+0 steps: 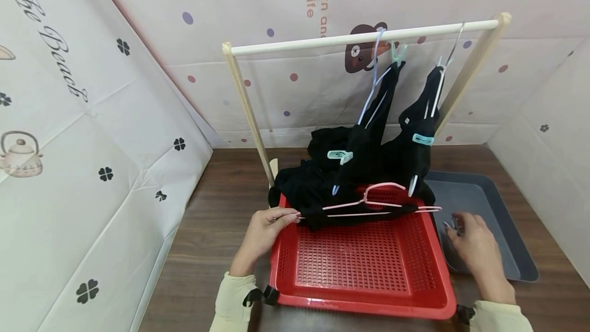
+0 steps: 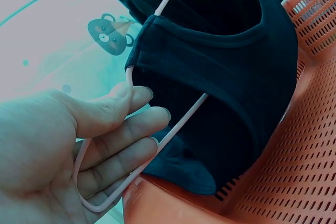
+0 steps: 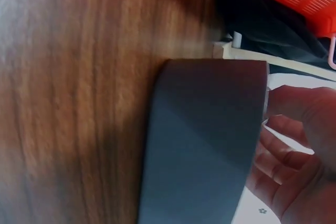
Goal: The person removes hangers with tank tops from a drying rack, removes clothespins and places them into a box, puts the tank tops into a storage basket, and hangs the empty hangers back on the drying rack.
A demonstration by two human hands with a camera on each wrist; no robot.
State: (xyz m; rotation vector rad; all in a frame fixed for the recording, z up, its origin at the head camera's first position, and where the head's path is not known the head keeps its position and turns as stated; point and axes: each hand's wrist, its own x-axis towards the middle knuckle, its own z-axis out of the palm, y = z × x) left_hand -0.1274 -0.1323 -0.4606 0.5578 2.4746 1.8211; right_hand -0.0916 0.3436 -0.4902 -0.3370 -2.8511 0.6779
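In the head view my left hand pinches the left end of a pink hanger. A black garment hangs on that hanger, its neckline and armhole showing in the left wrist view. The hanger lies across the back of a red perforated basket. My right hand hovers by a dark grey tray, fingers loosely bent. No held thing can be made out in it; part of its fingers is hidden in the right wrist view.
Behind the basket stands a rack with a white rod. Black garments hang from it on hangers, with a blue clip and a pale green clip. Printed cloth covers the walls around the wooden table.
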